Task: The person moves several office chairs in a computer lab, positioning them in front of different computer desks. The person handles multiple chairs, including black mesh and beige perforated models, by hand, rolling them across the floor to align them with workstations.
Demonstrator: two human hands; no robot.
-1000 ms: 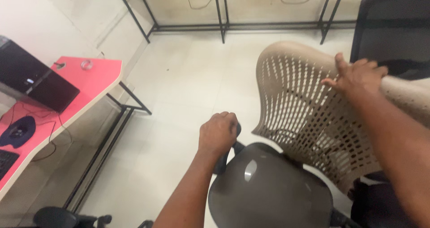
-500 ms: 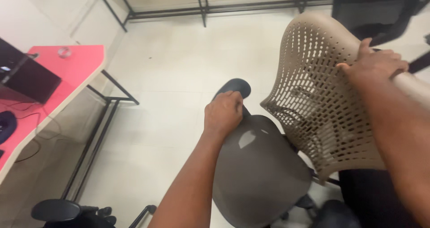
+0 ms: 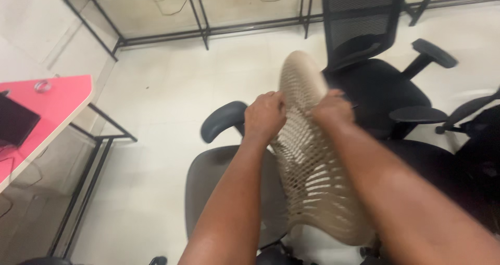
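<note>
At the far left a pink worktop (image 3: 57, 106) carries a dark laptop (image 3: 14, 121) and a small clear ring-like thing (image 3: 42, 85), too small to tell what. Right of it is bare floor (image 3: 156, 140), then a grey chair seat (image 3: 208, 187) with a dark armrest (image 3: 223, 120) just beyond. The left hand (image 3: 265, 116) is curled onto the left edge of the tan perforated backrest (image 3: 312, 181), fingers closed on it. The backrest stands edge-on above the seat, near the middle of the scene. The right hand (image 3: 332, 108) grips its right edge, seemingly clenched, though blur hides the fingers. Further right and farther off stands a black chair (image 3: 375, 82).
</note>
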